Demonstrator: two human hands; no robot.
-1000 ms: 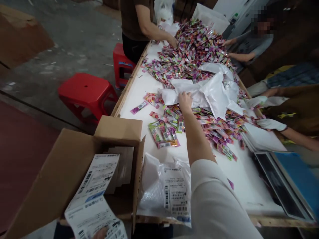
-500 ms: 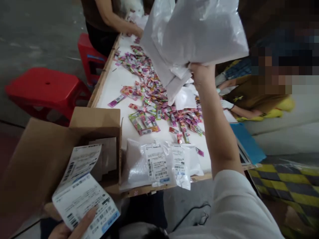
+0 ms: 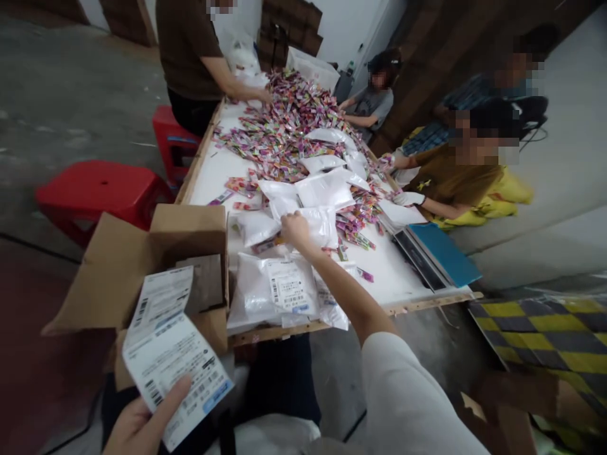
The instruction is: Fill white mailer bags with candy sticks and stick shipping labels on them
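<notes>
My left hand (image 3: 145, 420) grips a folded strip of printed shipping labels (image 3: 177, 363), thumb on top, over the open cardboard box. Reaching across the table, my right hand (image 3: 296, 230) has its fingers curled at a white plastic mailer bag (image 3: 322, 226); the fingertips are partly hidden. Around it lie other plump white bags, among them one (image 3: 258, 226) to its left and one (image 3: 325, 189) just beyond. Closer to me, a white bag with a shipping label (image 3: 253, 287) rests at the table's front edge, beside a second labelled bag (image 3: 339, 306).
Small colourful packets (image 3: 303, 107) are heaped along the white table (image 3: 379, 278). The cardboard box (image 3: 190, 221) stands at its left corner, near red stools (image 3: 102, 186). A blue folder-like object (image 3: 443, 253) lies at right. Co-workers sit along both sides, one with a white glove (image 3: 408, 199).
My right hand has come down from above the table with the white bags, which now lie among the packets. My left hand still holds the labels. The camera view has tilted up.
</notes>
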